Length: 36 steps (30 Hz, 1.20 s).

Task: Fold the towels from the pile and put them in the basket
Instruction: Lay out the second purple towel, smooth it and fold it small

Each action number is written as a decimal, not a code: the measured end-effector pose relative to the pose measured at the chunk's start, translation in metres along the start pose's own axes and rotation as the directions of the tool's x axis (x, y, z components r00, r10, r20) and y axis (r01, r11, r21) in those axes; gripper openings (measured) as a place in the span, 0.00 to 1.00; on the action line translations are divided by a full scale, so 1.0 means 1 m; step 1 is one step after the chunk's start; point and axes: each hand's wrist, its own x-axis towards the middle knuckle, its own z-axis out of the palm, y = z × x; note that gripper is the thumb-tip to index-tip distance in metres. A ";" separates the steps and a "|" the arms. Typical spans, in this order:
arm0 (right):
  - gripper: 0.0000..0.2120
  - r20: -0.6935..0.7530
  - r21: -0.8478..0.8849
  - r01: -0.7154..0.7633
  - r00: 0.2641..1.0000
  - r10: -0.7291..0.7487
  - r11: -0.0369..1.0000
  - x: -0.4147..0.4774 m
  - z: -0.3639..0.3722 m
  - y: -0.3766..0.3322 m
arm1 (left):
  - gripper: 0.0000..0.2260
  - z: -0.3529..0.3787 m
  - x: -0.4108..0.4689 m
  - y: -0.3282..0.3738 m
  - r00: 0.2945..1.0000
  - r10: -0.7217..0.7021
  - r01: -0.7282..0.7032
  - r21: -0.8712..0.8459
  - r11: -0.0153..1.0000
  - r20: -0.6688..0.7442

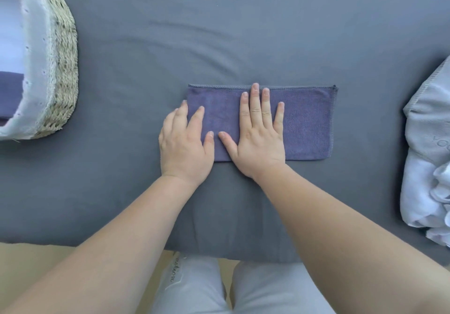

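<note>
A purple towel (306,121), folded into a long rectangle, lies flat on the grey sheet in the middle. My left hand (185,140) rests flat on its left end with the fingers spread, partly over the towel's left edge. My right hand (259,131) presses flat on the towel's middle, fingers straight and pointing away from me. The woven basket (63,70) with a white liner stands at the far left; a folded purple towel (9,94) lies inside it. A pile of pale grey towels (428,158) sits at the right edge.
The grey sheet (219,33) covers the whole work surface, with light wrinkles above the towel. Its front edge runs just above my knees (231,287). Open sheet lies between the basket and the towel.
</note>
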 end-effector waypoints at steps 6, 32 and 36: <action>0.43 -0.007 -0.013 0.000 1.000 0.000 1.000 0.001 0.005 -0.004 | 0.19 -0.010 0.017 0.000 0.990 -0.138 0.116 -0.374 0.920 -0.032; 0.32 -0.072 0.894 -0.117 0.915 0.396 0.432 -0.056 -0.046 0.126 | 0.27 -0.013 -0.002 0.177 0.953 0.300 -0.289 -0.375 0.881 -0.029; 0.28 0.126 0.958 -0.205 0.929 0.348 0.200 -0.055 -0.052 0.140 | 0.24 0.029 0.004 0.203 0.951 0.277 -0.225 -0.312 0.923 0.135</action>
